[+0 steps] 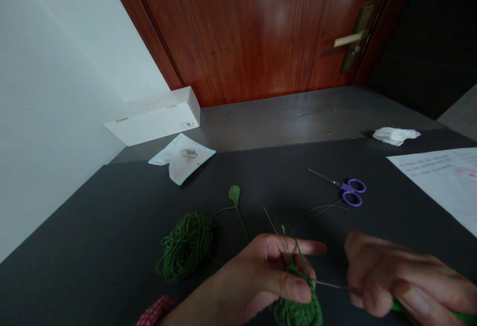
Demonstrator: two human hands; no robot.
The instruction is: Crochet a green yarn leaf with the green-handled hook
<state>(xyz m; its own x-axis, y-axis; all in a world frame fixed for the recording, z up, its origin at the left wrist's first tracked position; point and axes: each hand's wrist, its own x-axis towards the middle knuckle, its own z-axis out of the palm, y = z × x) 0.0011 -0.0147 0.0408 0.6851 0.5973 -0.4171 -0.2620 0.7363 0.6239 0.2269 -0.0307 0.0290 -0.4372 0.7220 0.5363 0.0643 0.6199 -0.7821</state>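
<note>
My left hand (257, 274) pinches a green crocheted piece (300, 311) between thumb and fingers at the bottom middle, with thin yarn ends sticking up past the index finger. A crochet hook (337, 286) with a thin metal shaft and green handle is gripped by my right hand (395, 274). Its tip meets the crocheted piece beside my left thumb; the stitch there is too small to make out. To the left of my left hand lies a loose ball of green yarn (188, 246). A small green leaf (234, 194) with a yarn stem rests behind it.
Purple-handled scissors (346, 189) lie behind my hands, near cut yarn strands (324, 209). A printed sheet (443, 177) and crumpled white tissue (395, 135) are at the right. On the left are a plastic packet (186, 159) and a white box (160, 122) by the wall.
</note>
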